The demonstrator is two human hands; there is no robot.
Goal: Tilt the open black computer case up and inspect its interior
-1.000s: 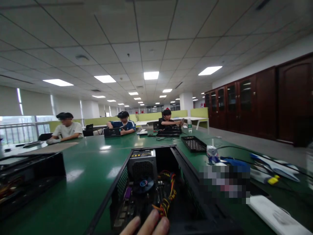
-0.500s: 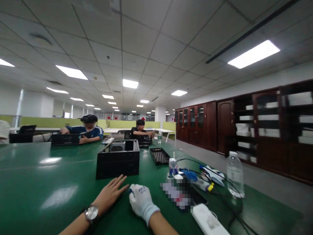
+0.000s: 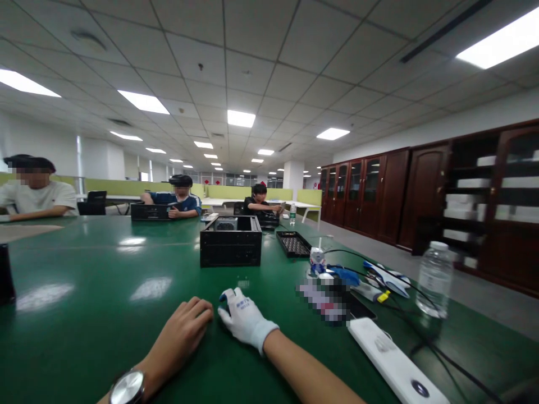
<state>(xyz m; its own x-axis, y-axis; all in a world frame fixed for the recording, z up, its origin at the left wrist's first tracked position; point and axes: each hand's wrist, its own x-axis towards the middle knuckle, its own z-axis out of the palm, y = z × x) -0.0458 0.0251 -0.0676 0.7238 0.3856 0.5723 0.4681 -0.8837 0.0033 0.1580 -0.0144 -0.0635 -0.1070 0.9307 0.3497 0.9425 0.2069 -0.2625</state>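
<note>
On green table, both hands flat

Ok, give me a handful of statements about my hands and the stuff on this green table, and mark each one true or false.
1. The right hand wears a white glove. True.
2. The left hand wears a glove too. False: it is bare, with a wristwatch on its wrist.
3. Both hands rest on the green table. True.
4. The water bottle lies on its side. False: it stands upright.
5. The black computer case sits beyond the hands, untouched. True.
</note>
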